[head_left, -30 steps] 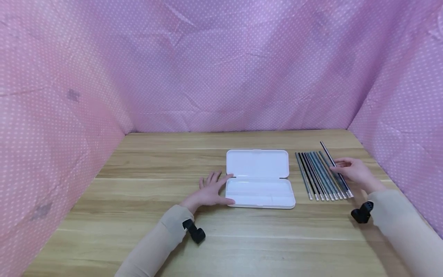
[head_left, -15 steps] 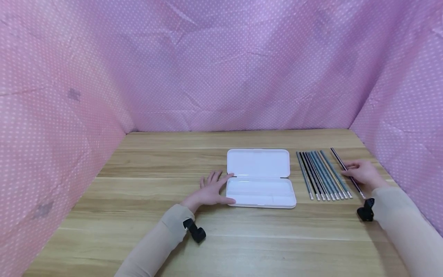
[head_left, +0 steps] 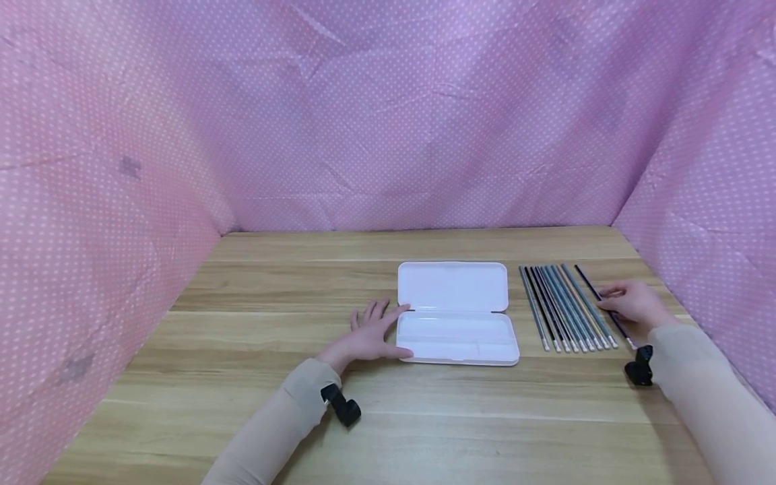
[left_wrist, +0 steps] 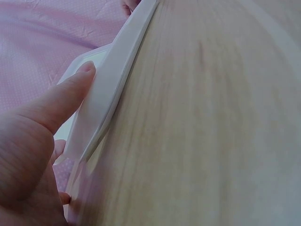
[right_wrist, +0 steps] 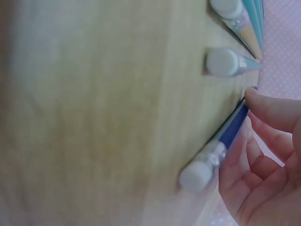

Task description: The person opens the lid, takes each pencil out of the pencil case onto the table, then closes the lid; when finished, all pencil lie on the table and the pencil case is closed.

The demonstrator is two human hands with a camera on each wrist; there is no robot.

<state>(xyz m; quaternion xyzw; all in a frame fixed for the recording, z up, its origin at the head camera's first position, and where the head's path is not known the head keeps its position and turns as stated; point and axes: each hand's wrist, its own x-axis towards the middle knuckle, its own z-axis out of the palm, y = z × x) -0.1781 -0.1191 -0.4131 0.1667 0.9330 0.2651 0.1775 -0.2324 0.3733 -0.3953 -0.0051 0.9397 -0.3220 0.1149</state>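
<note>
A white pencil case (head_left: 455, 329) lies open on the table, its lid (head_left: 452, 285) laid back. My left hand (head_left: 362, 339) rests against its left side, fingers spread; in the left wrist view the straight thumb (left_wrist: 63, 101) lies on the case's edge. Farther right, my right hand (head_left: 635, 303) pinches a dark pencil (head_left: 587, 281) between thumb and fingers. In the right wrist view this pencil shows a dark blue shaft (right_wrist: 233, 126) and a white eraser (right_wrist: 195, 176), low at the tabletop. Just left of it lies a row of pencils (head_left: 562, 306), erasers toward me.
The wood-grain table (head_left: 448, 421) is bounded by a pink dotted curtain (head_left: 424, 121) at the back and sides. In the right wrist view, a neighbouring pencil's white eraser (right_wrist: 222, 62) sits apart from the pinched pencil.
My right hand has carried the dark pencil rightward, away from the row, and lowered it to the table. A gap now separates it from the other pencils. My left hand stays put.
</note>
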